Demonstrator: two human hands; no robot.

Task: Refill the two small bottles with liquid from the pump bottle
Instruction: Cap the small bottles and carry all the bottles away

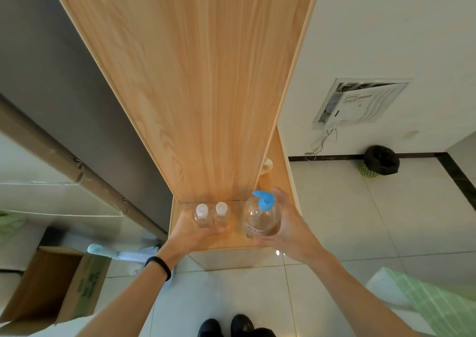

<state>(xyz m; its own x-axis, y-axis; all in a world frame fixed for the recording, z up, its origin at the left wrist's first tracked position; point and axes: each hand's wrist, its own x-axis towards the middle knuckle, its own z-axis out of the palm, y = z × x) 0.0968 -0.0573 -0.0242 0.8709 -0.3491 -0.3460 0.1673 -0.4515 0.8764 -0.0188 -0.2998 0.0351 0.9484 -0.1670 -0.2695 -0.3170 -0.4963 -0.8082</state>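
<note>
Two small clear bottles with white caps, one (202, 216) beside the other (221, 215), stand upright side by side over a low wooden shelf (231, 242). My left hand (192, 232) cups both from the near side, fingers curled round them. To their right is the clear pump bottle (261, 219) with a blue pump head, partly filled with liquid. My right hand (288, 223) grips it from the right, fingers wrapped behind it.
A tall wooden panel (206, 91) rises right behind the shelf. An open cardboard box (56, 285) sits on the floor at the left. A bin with a black bag (381, 161) stands by the right wall. My shoes (226, 326) are on the tiled floor.
</note>
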